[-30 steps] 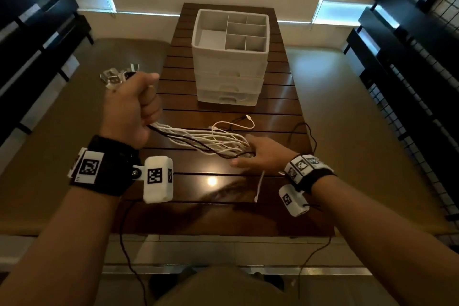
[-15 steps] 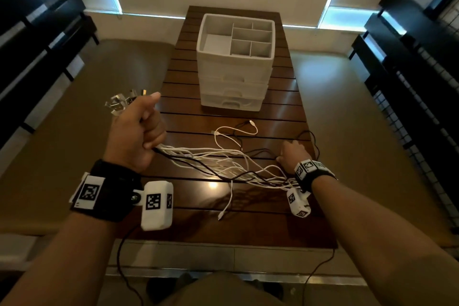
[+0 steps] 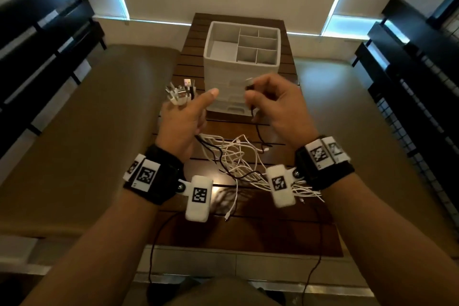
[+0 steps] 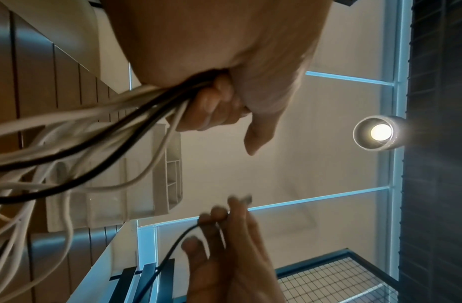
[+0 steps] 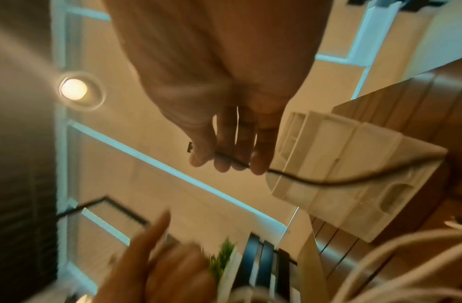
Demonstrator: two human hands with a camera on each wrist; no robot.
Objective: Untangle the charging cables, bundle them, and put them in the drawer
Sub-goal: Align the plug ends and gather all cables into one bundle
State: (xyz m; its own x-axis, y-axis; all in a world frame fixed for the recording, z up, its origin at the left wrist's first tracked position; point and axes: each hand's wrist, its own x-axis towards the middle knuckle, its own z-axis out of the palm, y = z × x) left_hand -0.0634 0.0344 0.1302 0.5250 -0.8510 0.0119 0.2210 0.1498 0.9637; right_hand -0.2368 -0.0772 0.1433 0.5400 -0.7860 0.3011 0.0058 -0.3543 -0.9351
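My left hand (image 3: 185, 117) is raised over the wooden table (image 3: 248, 231) and grips a bunch of white and black charging cables (image 4: 100, 127), thumb stretched out. Their USB plugs (image 3: 180, 93) stick up past its fingers. The cable tails (image 3: 238, 164) hang down in a tangle onto the table between my wrists. My right hand (image 3: 270, 100) is lifted beside the left and pinches the plug end of a black cable (image 5: 315, 180), which droops to the table. The white drawer unit (image 3: 242, 62) stands behind both hands, drawers closed.
The drawer unit's top tray has several open compartments (image 3: 258, 45). Padded benches (image 3: 82, 131) flank the narrow table on both sides. Dark slatted furniture (image 3: 409, 69) lines the right and left walls. Sensor leads (image 3: 154, 251) hang from my wrists off the near table edge.
My right hand left the table and rose with the black cable's end to beside the left hand. The left hand moved right, toward the drawer unit, keeping its bunch.
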